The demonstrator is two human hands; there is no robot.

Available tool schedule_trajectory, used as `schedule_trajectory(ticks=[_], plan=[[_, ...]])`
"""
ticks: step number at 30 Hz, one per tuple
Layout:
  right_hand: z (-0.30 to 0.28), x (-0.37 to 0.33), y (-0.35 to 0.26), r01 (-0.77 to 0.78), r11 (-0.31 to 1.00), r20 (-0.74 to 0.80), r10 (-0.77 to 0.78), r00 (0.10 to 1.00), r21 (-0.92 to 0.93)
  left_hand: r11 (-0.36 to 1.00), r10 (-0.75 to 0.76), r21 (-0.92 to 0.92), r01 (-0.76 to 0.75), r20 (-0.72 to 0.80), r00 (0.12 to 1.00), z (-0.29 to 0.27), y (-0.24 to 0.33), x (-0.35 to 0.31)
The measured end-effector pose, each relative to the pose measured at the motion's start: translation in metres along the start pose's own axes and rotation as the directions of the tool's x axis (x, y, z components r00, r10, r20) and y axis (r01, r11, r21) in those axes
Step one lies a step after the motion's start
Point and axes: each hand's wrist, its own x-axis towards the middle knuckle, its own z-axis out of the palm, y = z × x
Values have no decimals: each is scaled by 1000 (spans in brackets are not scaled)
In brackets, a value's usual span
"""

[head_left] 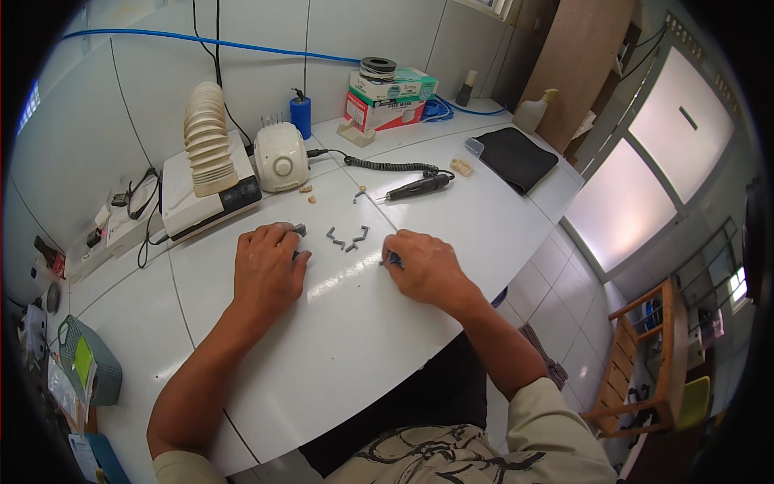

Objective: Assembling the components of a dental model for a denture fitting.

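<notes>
My left hand [268, 262] rests on the white tabletop [347, 323], fingers curled around a small dark grey piece [300, 230] that shows beside the fingertips. To the right, my right hand [425, 268] is closed, and a bit of a grey piece [393, 259] peeks out between thumb and fingers. The exact kind of both pieces is mostly hidden. Between the hands lie several small grey angled pieces [360, 234], loosely set in a curve. Beyond them sits a slim black rotary handpiece [419, 186] with a thin metal bit, joined by a coiled cord [379, 164] to a white control unit [282, 161].
A white dust extractor [211, 194] with a ribbed hose [208, 137] stands at the back left. Cartons [387, 109], a blue cylinder [300, 115], a black mat [516, 160] and a cream tooth model [461, 167] line the back. A green basket [101, 363] is at far left.
</notes>
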Motion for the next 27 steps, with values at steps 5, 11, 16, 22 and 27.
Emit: schedule_trajectory(ticks=[5,11,16,22,27], plan=[[25,33,-56,200,979,113,-196,974,-22,991,-72,113,70,15,997,2,-5,1],[12,31,-64,171,982,109,-179,978,80,992,-40,119,52,-101,994,9,-7,-2],[27,2,-69,297,949,116,-308,944,102,999,32,-18,-36,-168,985,7,2,2],[41,3,-68,483,873,-91,-477,874,65,990,50,-120,-76,-206,977,7,6,0],[18,11,-59,484,862,-173,-459,872,152,981,30,-181,-71,-218,975,4,6,2]])
